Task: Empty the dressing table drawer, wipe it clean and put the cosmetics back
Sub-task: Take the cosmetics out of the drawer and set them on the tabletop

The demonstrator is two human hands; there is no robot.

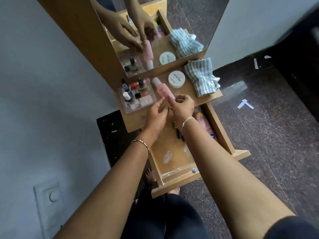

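Head cam, looking down at the desk (189, 94) with the drawer (220, 130) pulled out below it. A pink bottle (161, 88) lies on its side on the desk. The right hand (183, 107) has its grip curled round the bottle's near end, thumb and fingers pinching it. The left hand (157, 116) sits just beside it, fingers loose and spread, tips at the bottle's side; can't tell if they touch. The bottle's print is too blurry to read.

The white jar (176, 79) near it says "NAIL POLISH", plus a logo that looks like "zudio". A striped cloth (200, 76) is bunched at the desk's right end, and a clear organizer (138, 100) of small polish bottles sits at the left.

The drawer holds a pink tube (202, 120) and some dark sticks (178, 133). The mirror (181, 19) behind reflects it all.
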